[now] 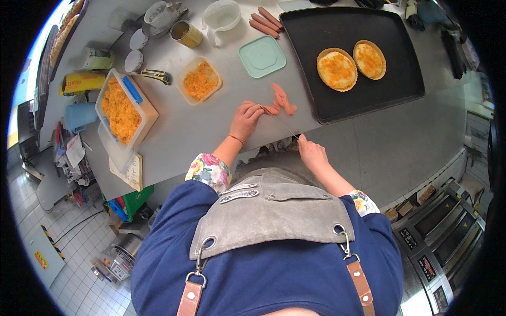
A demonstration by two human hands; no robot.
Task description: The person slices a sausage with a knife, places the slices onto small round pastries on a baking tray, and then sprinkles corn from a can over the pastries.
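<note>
My right hand (313, 151) grips the handle end of a thin-bladed knife (281, 123), whose blade slants up and left to my other hand. My left hand (246, 120) presses with bent fingers on a pink sausage at the blade's tip; how much of the sausage lies under the fingers is hidden. Several cut sausage pieces (281, 98) lie in a loose pile just right of the blade. Whole sausages (265, 23) rest side by side at the table's back. Two round topped doughs in paper cups (337, 70) sit on a black baking tray (355, 106).
A mint-green lid (262, 57), a small tub of orange shreds (200, 81), a utility knife (156, 76), an open can (186, 34) and a plastic measuring jug (223, 15) stand beyond my hands. A large container of orange shreds (148, 114) is at the left.
</note>
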